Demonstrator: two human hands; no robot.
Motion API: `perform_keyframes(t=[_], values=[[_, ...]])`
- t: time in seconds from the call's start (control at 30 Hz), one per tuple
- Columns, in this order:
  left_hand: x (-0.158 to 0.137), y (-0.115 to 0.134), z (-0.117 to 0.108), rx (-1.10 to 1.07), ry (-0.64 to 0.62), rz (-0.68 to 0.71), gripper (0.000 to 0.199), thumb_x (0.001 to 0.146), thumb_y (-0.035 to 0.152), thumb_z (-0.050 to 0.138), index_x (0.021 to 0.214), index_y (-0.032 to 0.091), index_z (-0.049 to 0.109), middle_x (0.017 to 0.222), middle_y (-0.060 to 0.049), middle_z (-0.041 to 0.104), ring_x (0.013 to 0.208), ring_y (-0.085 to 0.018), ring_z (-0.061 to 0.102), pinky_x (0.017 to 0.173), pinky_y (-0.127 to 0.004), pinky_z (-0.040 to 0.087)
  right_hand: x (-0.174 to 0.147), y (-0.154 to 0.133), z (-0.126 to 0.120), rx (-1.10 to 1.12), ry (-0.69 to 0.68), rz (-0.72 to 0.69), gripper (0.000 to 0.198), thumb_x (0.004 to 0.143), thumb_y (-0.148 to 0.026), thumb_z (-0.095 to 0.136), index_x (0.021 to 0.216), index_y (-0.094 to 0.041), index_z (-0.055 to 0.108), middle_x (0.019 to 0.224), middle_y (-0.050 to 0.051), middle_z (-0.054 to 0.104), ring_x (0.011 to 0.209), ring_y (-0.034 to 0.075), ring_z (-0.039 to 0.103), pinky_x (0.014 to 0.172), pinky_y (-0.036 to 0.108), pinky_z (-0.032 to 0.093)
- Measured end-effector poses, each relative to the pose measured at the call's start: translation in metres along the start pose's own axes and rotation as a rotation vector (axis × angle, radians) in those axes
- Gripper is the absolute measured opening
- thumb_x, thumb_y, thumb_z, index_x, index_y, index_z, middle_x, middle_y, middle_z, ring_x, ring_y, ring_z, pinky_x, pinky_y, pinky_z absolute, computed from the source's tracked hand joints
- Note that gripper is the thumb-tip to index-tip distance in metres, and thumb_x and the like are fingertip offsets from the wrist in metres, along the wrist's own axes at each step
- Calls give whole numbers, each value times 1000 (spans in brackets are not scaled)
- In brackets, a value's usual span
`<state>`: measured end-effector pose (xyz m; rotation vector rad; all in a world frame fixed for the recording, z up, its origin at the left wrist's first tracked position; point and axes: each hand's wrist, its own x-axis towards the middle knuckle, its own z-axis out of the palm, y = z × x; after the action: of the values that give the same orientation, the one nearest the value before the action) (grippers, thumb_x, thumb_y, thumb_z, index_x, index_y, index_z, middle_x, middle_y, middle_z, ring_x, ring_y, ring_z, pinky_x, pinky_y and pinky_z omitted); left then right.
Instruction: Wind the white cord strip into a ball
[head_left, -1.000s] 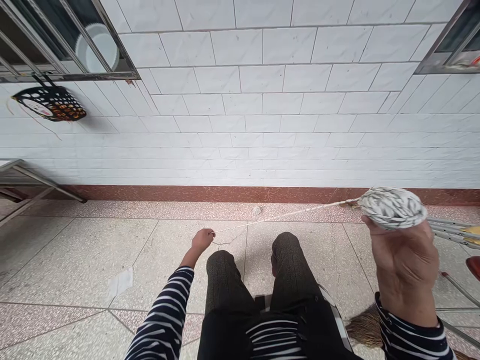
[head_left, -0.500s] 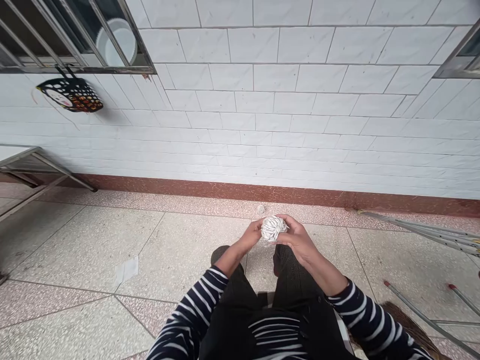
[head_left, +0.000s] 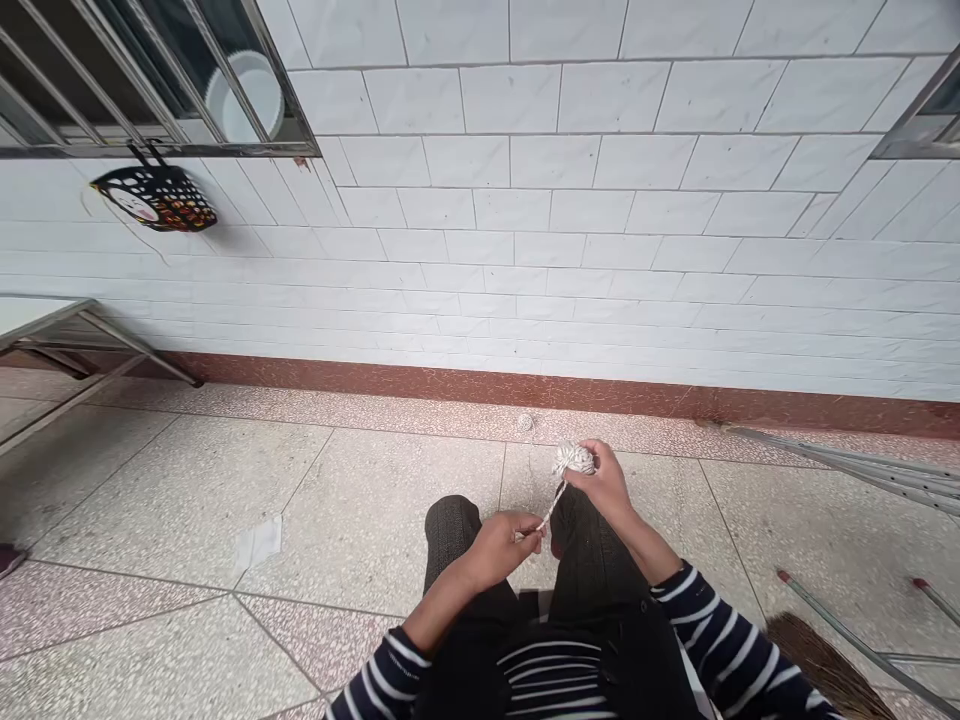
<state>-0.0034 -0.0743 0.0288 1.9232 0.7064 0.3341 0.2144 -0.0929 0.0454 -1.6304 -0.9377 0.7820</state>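
A ball of white cord (head_left: 574, 459) is gripped in my right hand (head_left: 604, 488), held out in front of my knees. From its underside a short taut length of cord (head_left: 553, 504) slants down to my left hand (head_left: 504, 548), whose fingers are closed on it above my left thigh. A second, smaller ball of white cord (head_left: 526, 423) lies on the floor near the wall, and a thin strand seems to trail from it toward me.
A white tiled wall (head_left: 555, 210) with a red-brown skirting stands ahead. At left are a metal-legged table (head_left: 82, 325) and a hanging patterned bag (head_left: 159, 197). White paper (head_left: 259, 542) lies on the floor. Metal poles (head_left: 840, 455) and a broom (head_left: 817, 665) are at right.
My left hand has left the ball's side and moved down toward my lap, drawing out a length of cord. My right hand has shifted slightly right with the ball.
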Motion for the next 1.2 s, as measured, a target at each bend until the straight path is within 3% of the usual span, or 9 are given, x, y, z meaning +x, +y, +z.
perform_keyframes(t=[0.17,0.33,0.43,0.6,0.87,1.07,1.2], values=[[5,3,-21,330,107,105,22,93,26,54,84,23,74,75,-2,72,68,-16,62,110,-42,35,-19,28,25,15,-157,92,46,46,-18,73,91,-23,65,97,2,53,100,29,53,93,42,44],[13,-3,-29,549,94,241,29,97,20,45,92,22,73,76,-4,70,76,-17,65,117,-47,26,-47,38,30,192,-476,351,47,51,-20,68,98,-19,67,86,2,61,81,25,61,67,39,54],[14,-16,-22,555,100,267,27,99,22,45,95,21,72,82,-4,72,81,-17,66,117,-46,28,-61,37,21,312,-564,456,50,56,-21,67,106,-21,65,94,2,64,87,23,63,70,36,56],[9,-36,-4,456,154,203,25,101,28,46,99,19,69,89,-3,73,85,-15,67,113,-43,33,-74,35,12,463,-586,565,51,54,-17,66,105,-21,64,99,3,64,91,22,63,75,36,56],[4,-42,8,291,150,39,27,100,23,43,92,19,69,89,-2,73,86,-15,66,111,-39,35,-82,34,17,583,-569,602,45,53,-13,67,97,-21,64,97,2,64,87,21,64,74,36,56],[1,-41,11,211,206,-81,30,96,28,44,87,17,71,84,-6,71,85,-18,62,86,-29,46,-85,33,17,629,-578,563,43,56,-16,74,98,-20,67,97,4,66,87,22,65,75,38,57],[1,-36,22,147,137,-78,24,90,24,51,82,15,72,81,-5,72,80,-17,62,76,-24,45,-85,35,18,646,-540,538,46,55,-13,73,100,-21,66,93,1,65,86,20,62,75,35,56]])
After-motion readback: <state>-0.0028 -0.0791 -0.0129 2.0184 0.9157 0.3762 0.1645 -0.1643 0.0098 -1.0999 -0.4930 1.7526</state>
